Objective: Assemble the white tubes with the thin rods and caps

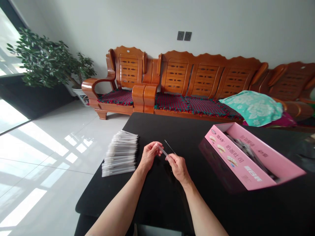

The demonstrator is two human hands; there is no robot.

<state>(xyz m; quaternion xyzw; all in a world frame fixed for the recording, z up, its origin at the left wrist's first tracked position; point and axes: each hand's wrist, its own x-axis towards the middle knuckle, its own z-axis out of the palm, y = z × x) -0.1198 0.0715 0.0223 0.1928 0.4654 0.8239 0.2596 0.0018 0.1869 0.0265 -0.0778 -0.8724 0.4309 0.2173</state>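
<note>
Well, the left hand (pixel 149 155) and the right hand (pixel 178 168) sit close together above the middle of the black tabletop (pixel 157 200). Both are narrowed to a pinch on one slim clear plastic tube (pixel 162 151), the left hand at its upper end and the right hand at its lower end. The tube looks glossy and see-through, and it slants across the gap between the hands. Just beyond the right hand's fingertips (pixel 168 158) runs one thin dark rod (pixel 170 147), roughly parallel to the tube; whether it touches the hand or the tube is too fine to tell.

Left of the left hand, on the tabletop, lies one tight stack of clear-sleeved pens or refills (pixel 120 154), dark tips toward the hand, too many and too overlapped to count. Right of the right hand stands one open pink cardboard box (pixel 246 157) with printed sides, holding a dark, indistinct mass.

Farther ahead, past the tabletop, stretches a carved wooden sofa (pixel 192 73) with red-and-green woven cushions, one teal floral towel (pixel 253 108) at its right, and two wall sockets (pixel 184 36) above. To the far left stands one potted plant (pixel 49 59) on the tiled floor (pixel 49 164).
</note>
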